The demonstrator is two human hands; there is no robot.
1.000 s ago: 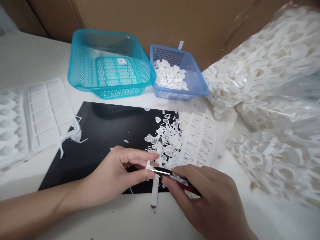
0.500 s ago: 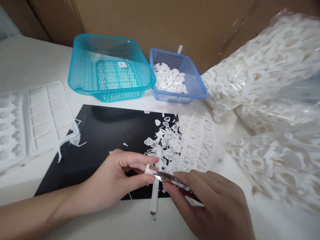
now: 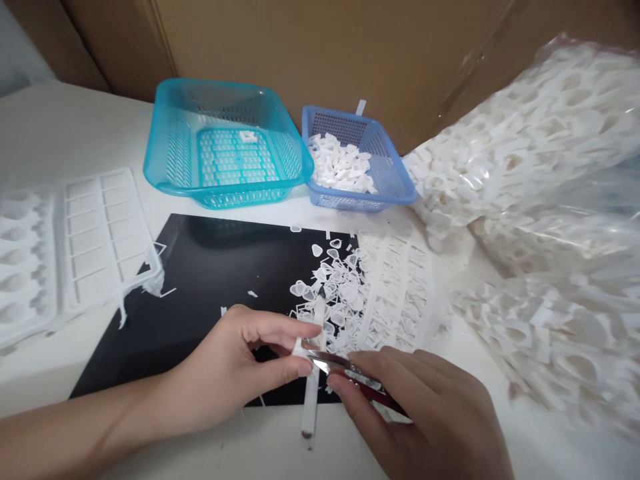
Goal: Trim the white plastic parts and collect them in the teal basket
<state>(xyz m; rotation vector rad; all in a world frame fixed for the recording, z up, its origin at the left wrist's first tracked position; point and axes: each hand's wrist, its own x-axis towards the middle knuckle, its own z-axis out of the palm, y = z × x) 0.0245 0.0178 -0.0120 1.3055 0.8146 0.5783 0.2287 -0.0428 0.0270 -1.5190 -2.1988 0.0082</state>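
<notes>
Between the thumb and fingers of my left hand (image 3: pixel 240 353) is a small white plastic part (image 3: pixel 299 347), mostly covered by the fingertips. My right hand (image 3: pixel 430 407) grips a pair of red-handled nippers (image 3: pixel 334 362), whose metal jaws touch or nearly touch the part. Whether the blades are closed on it I cannot tell. Beneath both hands lies a slim white pen-like tool (image 3: pixel 310 407) with a dark tip, pointing away from me. A heap of white plastic scraps (image 3: pixel 345 287) spreads just beyond the hands on a black mat (image 3: pixel 215 267).
A teal basket (image 3: pixel 227 195) at the back holds a small white piece. Beside it, a blue basket (image 3: pixel 390 170) contains many white parts. Clear bags (image 3: pixel 540 140) of white parts crowd the right. White plastic trays (image 3: pixel 107 233) lie left, and another gridded tray (image 3: pixel 397 293) sits right of the scraps.
The whole view has shifted slightly, so the baskets and mat appear a little lower. Both hands keep nearly the same pose, with the nippers still at the white part.
</notes>
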